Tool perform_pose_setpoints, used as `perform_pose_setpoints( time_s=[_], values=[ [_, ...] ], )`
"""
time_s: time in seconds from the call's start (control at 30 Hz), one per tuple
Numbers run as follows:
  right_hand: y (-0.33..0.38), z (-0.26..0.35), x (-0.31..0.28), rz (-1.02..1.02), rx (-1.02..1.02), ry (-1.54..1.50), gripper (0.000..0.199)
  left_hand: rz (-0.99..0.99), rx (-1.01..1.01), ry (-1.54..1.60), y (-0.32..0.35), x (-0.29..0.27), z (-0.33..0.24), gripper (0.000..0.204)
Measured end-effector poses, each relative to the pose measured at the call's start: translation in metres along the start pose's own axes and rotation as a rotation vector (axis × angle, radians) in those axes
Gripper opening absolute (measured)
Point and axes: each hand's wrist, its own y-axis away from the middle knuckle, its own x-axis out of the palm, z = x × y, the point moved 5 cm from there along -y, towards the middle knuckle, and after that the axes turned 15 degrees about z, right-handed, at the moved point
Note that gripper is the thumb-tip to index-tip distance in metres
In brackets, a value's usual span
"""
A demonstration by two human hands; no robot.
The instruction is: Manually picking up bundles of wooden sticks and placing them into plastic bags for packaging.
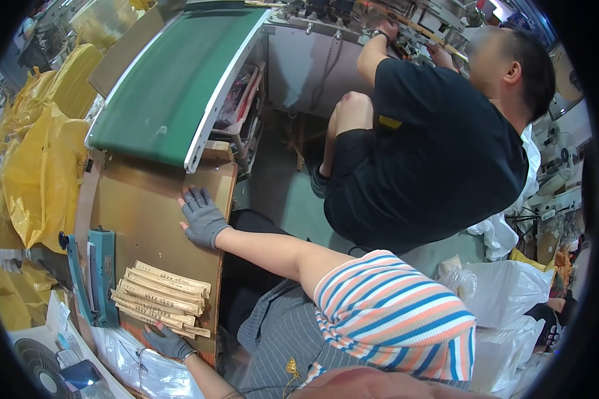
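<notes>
My right hand [204, 218], in a grey fingerless glove, lies flat on the brown tabletop [136, 223] with its fingers spread, just below the conveyor's end. It holds nothing that I can see. Lower down, my left hand [169, 342], in a matching glove, rests at the near edge of a pile of narrow, tan, printed paper packets [160, 298]. Its fingers are stretched toward the lowest packets and seem to touch them, without closing round any. The packets lie roughly side by side, slightly fanned. Beside them stands a blue hand sealer [102, 276] with its lever arm raised.
A green conveyor belt [173, 86] ends at the table's far side. Yellow plastic bags [46, 176] crowd the left; clear plastic wrap [150, 369] and a fan [40, 366] lie near the front. A co-worker in black [426, 153] sits at a machine on the right.
</notes>
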Motion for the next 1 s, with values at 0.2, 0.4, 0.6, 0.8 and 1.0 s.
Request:
perform_pose_setpoints(
  time_s=[0.2,0.4,0.6,0.8,1.0],
  values=[
    [-0.002,-0.002,0.001,-0.008,-0.002,-0.009,0.064,0.008,0.012,-0.038,-0.001,0.001,-0.001,0.062],
    [-0.003,0.004,0.0,-0.005,-0.019,-0.002,0.065,0.0,-0.002,-0.04,0.001,-0.004,-0.001,0.061],
    [0.0,-0.003,0.002,-0.005,-0.004,-0.006,0.065,0.025,-0.003,-0.035,0.0,0.001,-0.002,0.06],
    [-0.001,0.0,0.002,-0.004,-0.009,0.0,0.064,0.006,0.003,-0.032,0.0,0.0,0.002,0.059],
    [-0.002,-0.001,0.001,0.004,-0.002,0.005,0.064,0.0,0.007,-0.039,-0.002,0.002,0.004,0.059]
  ],
)
